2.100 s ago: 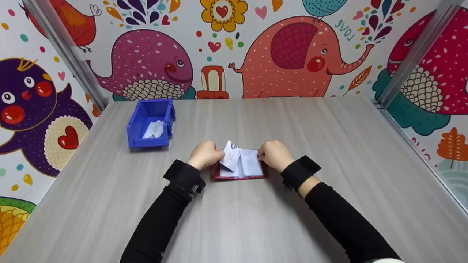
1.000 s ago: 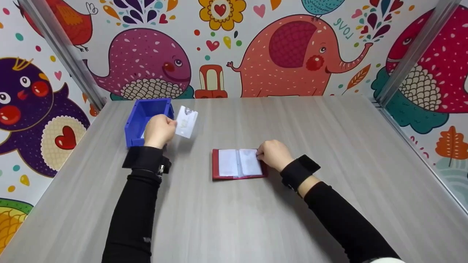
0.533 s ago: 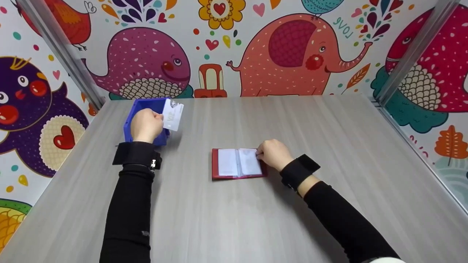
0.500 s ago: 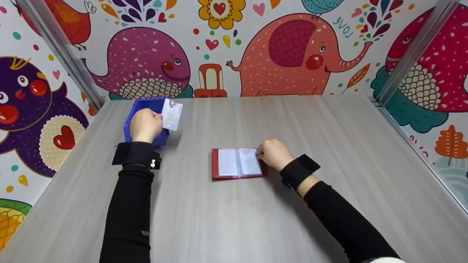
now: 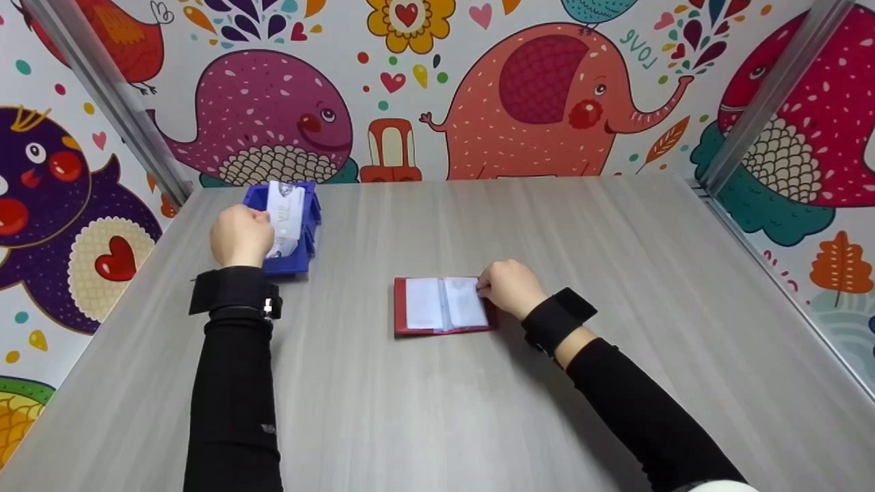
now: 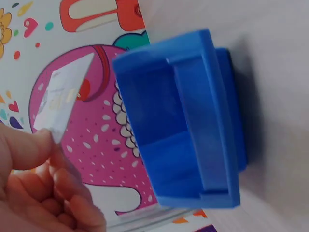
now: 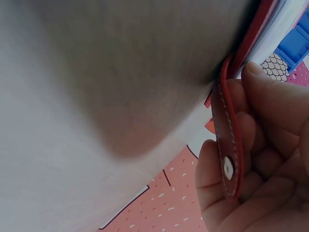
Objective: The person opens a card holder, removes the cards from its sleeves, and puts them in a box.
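My left hand (image 5: 240, 236) pinches a white card (image 5: 285, 205) marked VIP between thumb and forefinger, holding it over the blue bin (image 5: 294, 265). In the left wrist view the card (image 6: 63, 96) tilts upward from the thumb, beside the bin's open side. Another white piece shows inside the bin below it. A red card holder (image 5: 400, 307) lies open on the table, its clear sleeves spread. My right hand (image 5: 513, 288) pinches its right edge. The right wrist view shows the thumb on the sleeves and a red strap (image 7: 227, 125) with a metal snap lying against the fingers.
The grey wood-grain table (image 5: 369, 403) carries the bin at back left and the card holder near the middle. Walls printed with cartoon animals stand at the back and both sides, with metal posts (image 5: 102, 102) at the corners.
My left hand has carried the card from the card holder leftward to over the bin, where it now stands more upright. The right hand stays at the holder's right edge.
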Available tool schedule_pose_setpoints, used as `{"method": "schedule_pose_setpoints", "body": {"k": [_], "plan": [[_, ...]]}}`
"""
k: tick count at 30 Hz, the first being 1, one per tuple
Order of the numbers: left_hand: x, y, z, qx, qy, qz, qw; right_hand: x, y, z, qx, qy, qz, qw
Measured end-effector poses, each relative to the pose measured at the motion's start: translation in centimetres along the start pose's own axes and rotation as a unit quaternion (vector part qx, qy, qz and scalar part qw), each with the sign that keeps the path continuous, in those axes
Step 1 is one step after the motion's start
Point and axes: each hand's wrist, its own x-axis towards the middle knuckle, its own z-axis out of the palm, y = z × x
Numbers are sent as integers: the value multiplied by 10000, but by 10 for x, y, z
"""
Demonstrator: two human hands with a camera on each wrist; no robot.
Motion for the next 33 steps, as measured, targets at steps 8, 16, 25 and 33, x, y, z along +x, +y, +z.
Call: {"method": "schedule_pose_setpoints", "body": {"k": [8, 16, 25, 33], "plan": [[3, -10, 2, -60, 339, -522, 9980, 0, 0, -1, 25, 5, -85, 10000], [3, -18, 11, -134, 410, -768, 9961, -1, 0, -2, 15, -5, -152, 9999], [3, -22, 18, -27, 510, -702, 9962, 0, 0, -1, 99, 27, -89, 9999], [4, -21, 23, -98, 534, -700, 9961, -1, -1, -2, 113, 19, -81, 9999]]}}
